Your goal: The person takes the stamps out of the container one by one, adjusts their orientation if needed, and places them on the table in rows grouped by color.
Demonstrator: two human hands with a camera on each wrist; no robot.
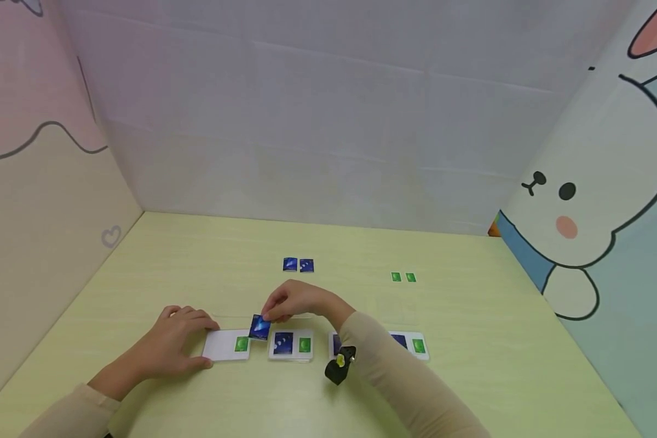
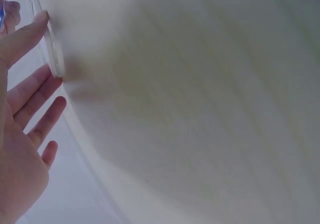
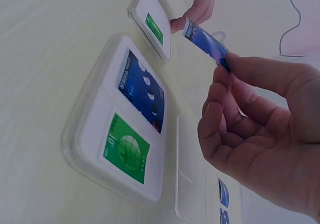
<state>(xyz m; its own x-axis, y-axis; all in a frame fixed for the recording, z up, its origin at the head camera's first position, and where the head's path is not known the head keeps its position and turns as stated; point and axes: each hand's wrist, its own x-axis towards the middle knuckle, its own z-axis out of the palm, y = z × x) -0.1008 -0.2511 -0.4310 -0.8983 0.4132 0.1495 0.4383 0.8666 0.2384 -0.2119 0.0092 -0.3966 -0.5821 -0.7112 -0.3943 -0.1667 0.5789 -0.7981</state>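
My left hand (image 1: 170, 344) grips a flat clear case (image 1: 219, 345) by its edges, thumb at the near side and fingers at the far side. The case has a white face with one green stamp (image 1: 242, 344) at its right end. Between thumb and fingertips, my right hand (image 1: 298, 298) pinches a blue stamp (image 1: 260, 327) with a perforated edge. In the right wrist view this blue stamp (image 3: 205, 41) is held tilted above the table, near the left hand's case (image 3: 147, 21). Just right of it lies another case (image 3: 90, 129) bearing a blue and a green stamp.
Further right, more stamped cases (image 1: 424, 337) lie partly hidden under my right sleeve. Two blue stamps (image 1: 290, 264) lie at the back, with two green stamps (image 1: 396, 277) to their right. A clear plastic piece (image 3: 192, 184) lies behind the middle case. Walls enclose the table.
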